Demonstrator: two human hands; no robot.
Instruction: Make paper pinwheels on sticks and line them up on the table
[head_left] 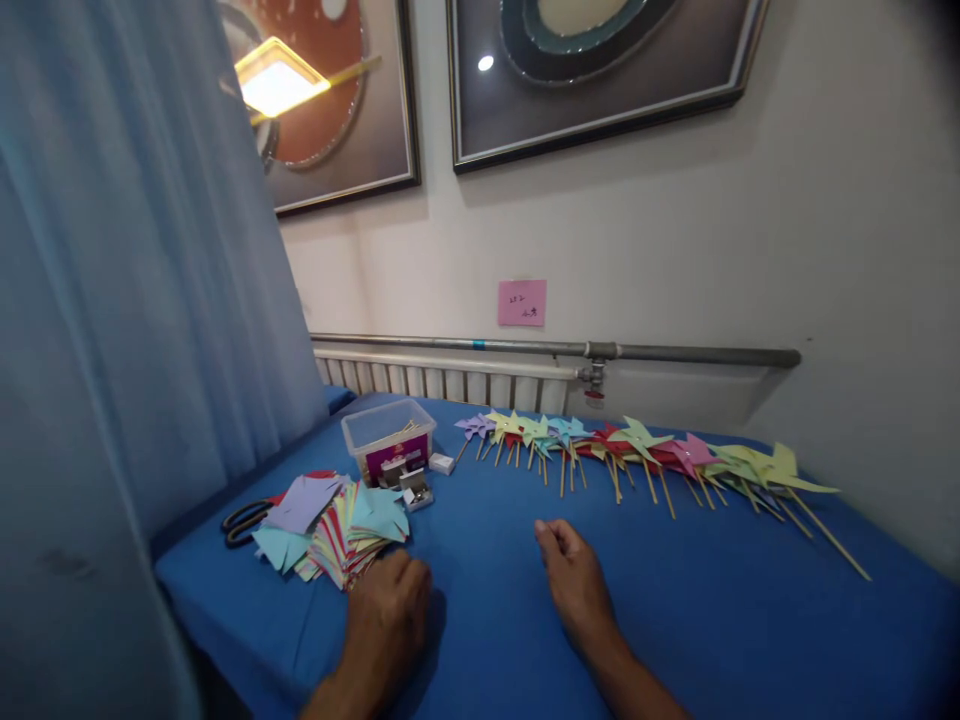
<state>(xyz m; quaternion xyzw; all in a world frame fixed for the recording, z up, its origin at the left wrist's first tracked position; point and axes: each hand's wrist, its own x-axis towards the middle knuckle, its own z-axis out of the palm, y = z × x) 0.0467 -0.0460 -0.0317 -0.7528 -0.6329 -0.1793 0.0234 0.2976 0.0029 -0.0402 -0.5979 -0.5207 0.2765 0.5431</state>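
Note:
My left hand (388,610) is closed, knuckles up, at the near edge of a fanned stack of colourful paper squares (337,535) with slits cut into them. Its fingertips are hidden, so I cannot tell whether it grips a sheet. My right hand (576,582) hovers or rests over the blue cloth, thumb and fingers drawn together; nothing shows sticking out of them. Beyond the stack, a small opened box (415,490) holds tiny metal pieces too small to name. Black-handled scissors (246,522) lie partly under the paper.
A clear plastic tub (388,428) with thin sticks stands behind the small boxes, beside a white box (442,463). Finished paper pinwheels (637,438) on sticks lie in a row along the back of the blue-covered table (495,620). A blue curtain (112,300) hangs at left; a pipe (525,347) crosses the wall.

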